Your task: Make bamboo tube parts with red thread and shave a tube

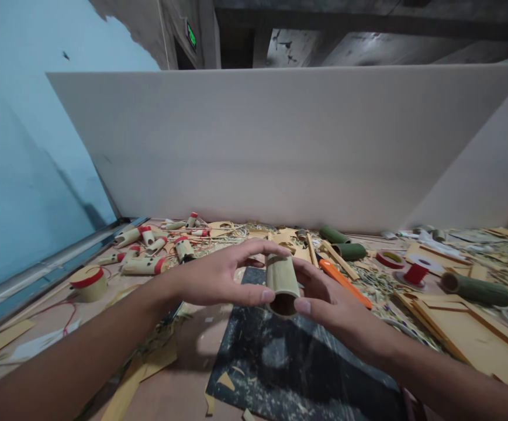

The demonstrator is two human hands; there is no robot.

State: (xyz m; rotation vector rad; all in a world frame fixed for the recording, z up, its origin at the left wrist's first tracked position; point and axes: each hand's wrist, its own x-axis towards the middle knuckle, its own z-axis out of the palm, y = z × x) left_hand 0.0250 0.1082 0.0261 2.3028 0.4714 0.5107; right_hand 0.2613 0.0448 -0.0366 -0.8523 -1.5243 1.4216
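Note:
Between both hands is a short, pale bamboo tube [281, 275], its hollow end tilted toward me. My left hand [231, 272] grips it from the left, thumb near the open rim and fingers over the far end. From the right, my right hand [321, 286] closes on the same tube, thumb at the rim; its other fingers are partly hidden behind. Below the tube lies a dark, scuffed cutting mat [280, 356] with pale scraps on it. Just right of my right hand rests an orange utility knife [345, 283].
Bamboo tubes with red ends [144, 266] and red cords crowd the left. Green bamboo pieces [477, 289], a red thread spool [415, 273], a tape roll [389, 259] and thin wooden frames [468, 333] lie right. A white partition [280, 146] stands behind, with shavings along its foot.

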